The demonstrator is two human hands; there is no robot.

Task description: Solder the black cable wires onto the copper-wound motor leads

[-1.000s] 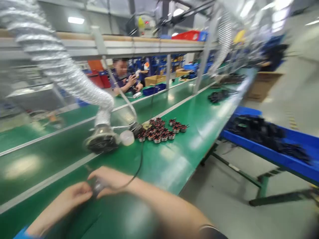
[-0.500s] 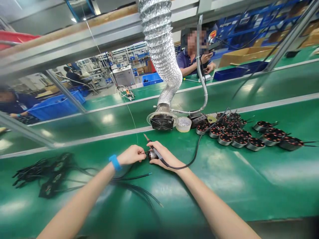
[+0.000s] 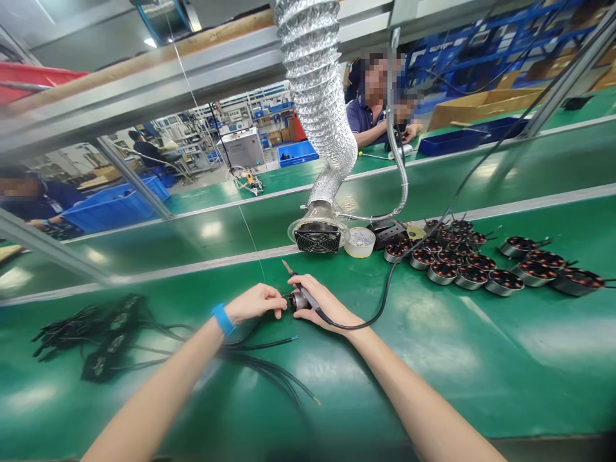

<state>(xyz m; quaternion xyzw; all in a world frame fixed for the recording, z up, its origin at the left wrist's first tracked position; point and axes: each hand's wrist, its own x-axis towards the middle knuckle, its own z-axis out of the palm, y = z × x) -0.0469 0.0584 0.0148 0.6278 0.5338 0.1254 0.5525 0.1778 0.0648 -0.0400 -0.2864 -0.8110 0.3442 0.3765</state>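
Note:
My right hand (image 3: 323, 304) holds a soldering iron (image 3: 308, 296) along its fingers, with the tip pointing up and left. The same hand grips a small metal motor part (image 3: 297, 301) between thumb and fingers, its dark open side facing left. My left hand (image 3: 260, 303), with a blue band (image 3: 223, 319) at the wrist, is pinched at the left side of that part, on what looks like a thin wire. Below the hands, black cables (image 3: 269, 367) lie on the green table (image 3: 366, 391).
A fume duct (image 3: 318, 236) with a fan grille hangs beyond my hands, beside a white round container (image 3: 360, 242). Several motor parts (image 3: 471, 276) stand at the right. Bundled black cables (image 3: 113, 343) lie at the left. The iron's cord (image 3: 382, 308) loops right. People sit beyond.
The whole view has shifted slightly, moving the scene a little to the right. My left fingers look somewhat lower and more extended beside the motor part; my right hand keeps its hold.

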